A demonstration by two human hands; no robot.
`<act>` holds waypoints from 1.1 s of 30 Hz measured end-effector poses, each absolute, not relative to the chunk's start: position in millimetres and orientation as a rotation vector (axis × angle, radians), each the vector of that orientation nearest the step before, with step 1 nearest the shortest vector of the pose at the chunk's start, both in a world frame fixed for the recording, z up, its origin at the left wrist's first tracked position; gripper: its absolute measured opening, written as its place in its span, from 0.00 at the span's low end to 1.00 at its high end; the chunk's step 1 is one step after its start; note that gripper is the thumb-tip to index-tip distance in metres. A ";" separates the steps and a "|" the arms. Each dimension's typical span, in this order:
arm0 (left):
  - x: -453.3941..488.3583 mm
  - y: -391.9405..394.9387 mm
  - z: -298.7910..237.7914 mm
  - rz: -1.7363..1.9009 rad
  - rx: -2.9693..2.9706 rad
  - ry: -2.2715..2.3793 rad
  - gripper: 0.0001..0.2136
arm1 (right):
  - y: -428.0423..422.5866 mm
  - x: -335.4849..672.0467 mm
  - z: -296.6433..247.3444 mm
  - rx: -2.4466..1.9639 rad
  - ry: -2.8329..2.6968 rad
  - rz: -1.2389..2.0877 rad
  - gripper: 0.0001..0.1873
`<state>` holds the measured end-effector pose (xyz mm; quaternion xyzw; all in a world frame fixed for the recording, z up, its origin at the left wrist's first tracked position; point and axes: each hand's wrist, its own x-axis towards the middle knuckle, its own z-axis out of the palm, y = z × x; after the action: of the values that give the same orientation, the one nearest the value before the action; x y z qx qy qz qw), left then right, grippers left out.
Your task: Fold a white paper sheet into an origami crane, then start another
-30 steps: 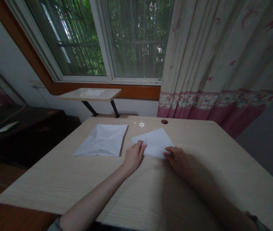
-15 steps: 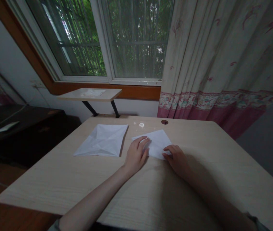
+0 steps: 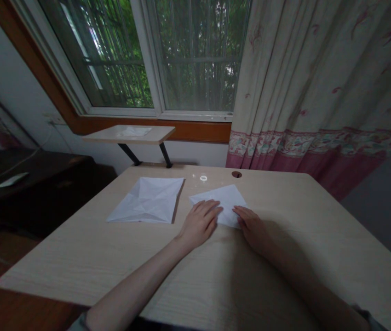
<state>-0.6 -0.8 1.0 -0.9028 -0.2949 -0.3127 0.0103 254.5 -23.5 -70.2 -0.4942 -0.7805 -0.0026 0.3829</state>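
A small white sheet of paper [image 3: 230, 195] lies on the desk in the head view, its near and left parts covered by my hands. My left hand [image 3: 200, 224] rests flat over its left side with the fingers stretched out. At the right edge, my right hand [image 3: 252, 225] lays its extended fingers on the paper. Both hands are open. To the left, apart from my hands, a larger square of creased white paper [image 3: 150, 198] lies on the desk with its folds showing.
The pale wooden desk [image 3: 140, 271] has a round cable hole [image 3: 237, 174] at its back. A raised shelf [image 3: 104, 135] at the back left carries another white paper [image 3: 136, 131]. Beyond stand a window and a floral curtain [image 3: 278, 82]. A dark table [image 3: 43, 172] is at the left.
My left hand has slid slightly right over the paper, its fingers now flatter. The fingers of my right hand have straightened from a curl. The larger paper stays put.
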 end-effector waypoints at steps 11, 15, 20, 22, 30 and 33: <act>-0.5 0.0 -4.0 -0.622 -2.876 -1.067 0.20 | -24.7 256.3 -75.2 -1.329 -2.123 -0.084 0.28; -1.9 2.2 -6.9 -0.623 -2.861 -1.013 0.18 | -30.8 253.9 -62.4 -1.368 -2.217 -0.212 0.26; -3.7 2.5 -5.4 -0.638 -2.859 -0.937 0.18 | -38.5 249.5 -52.1 -1.455 -2.243 -0.288 0.23; -4.2 2.3 -4.2 -0.659 -2.842 -0.937 0.18 | -40.6 249.0 -49.7 -1.473 -2.254 -0.321 0.21; -4.5 2.2 -1.5 -0.673 -2.801 -1.020 0.20 | -46.6 241.2 -28.7 -1.443 -2.311 -0.431 0.16; -4.2 1.7 -1.6 -0.655 -2.818 -1.047 0.19 | -48.6 236.5 -24.3 -1.472 -2.305 -0.425 0.16</act>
<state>-4.2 1.7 -1.6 -0.9154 -0.3401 -0.2127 0.0326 236.5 -48.6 -24.3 -0.5224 -0.8184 -0.1510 0.1858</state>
